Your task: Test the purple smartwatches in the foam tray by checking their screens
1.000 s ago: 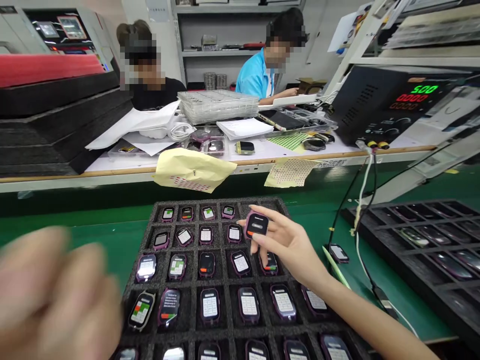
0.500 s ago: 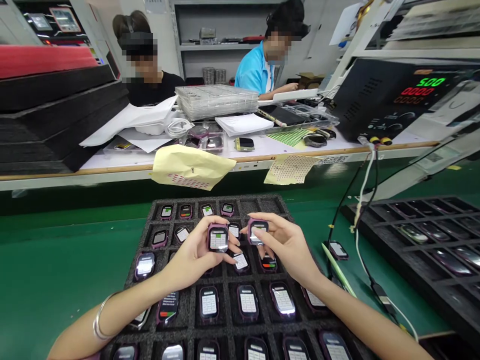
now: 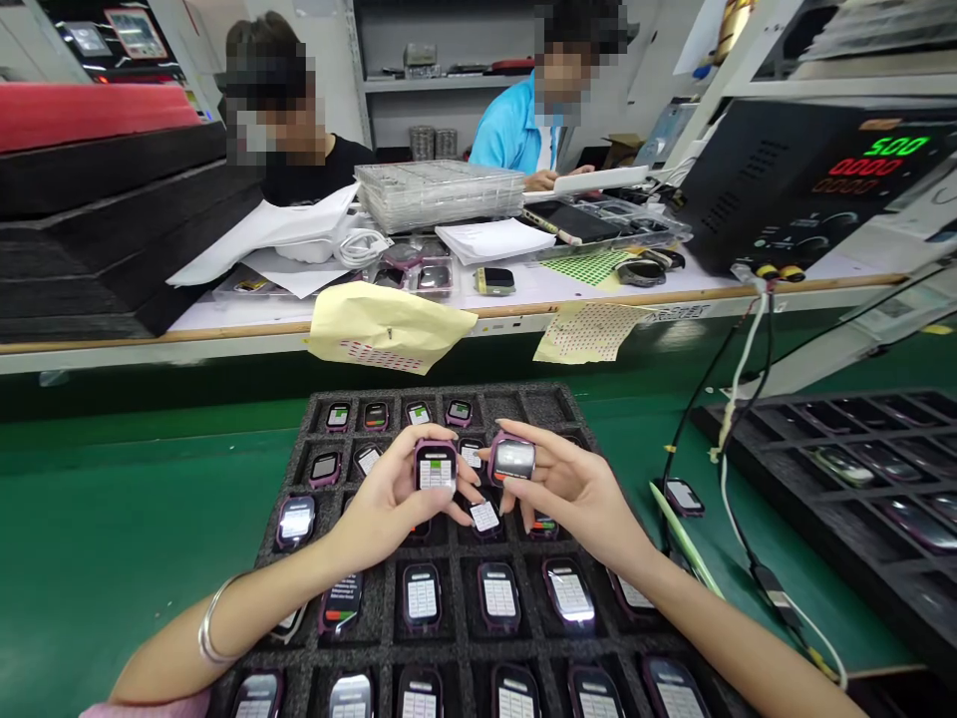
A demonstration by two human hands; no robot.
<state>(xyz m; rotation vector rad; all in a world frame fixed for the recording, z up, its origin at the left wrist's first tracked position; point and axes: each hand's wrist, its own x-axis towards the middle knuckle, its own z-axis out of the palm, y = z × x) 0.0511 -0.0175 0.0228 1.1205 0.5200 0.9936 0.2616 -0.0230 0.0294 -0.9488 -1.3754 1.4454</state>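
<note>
Since the left hand (image 3: 383, 507) has joined the right hand (image 3: 581, 491) mid-frame, both are occupied, one watch (image 3: 436, 467) pinched in each.

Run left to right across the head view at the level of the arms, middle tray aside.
Silver metal bangle, left hand holding a square purple-cased watch, right hand holding another square purple-cased watch, thin pale-green stick, black foam tray at far right.

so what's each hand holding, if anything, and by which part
The left hand holds a purple-framed watch by its upper and lower edges; the right hand holds a second watch, also by its edges.
</note>
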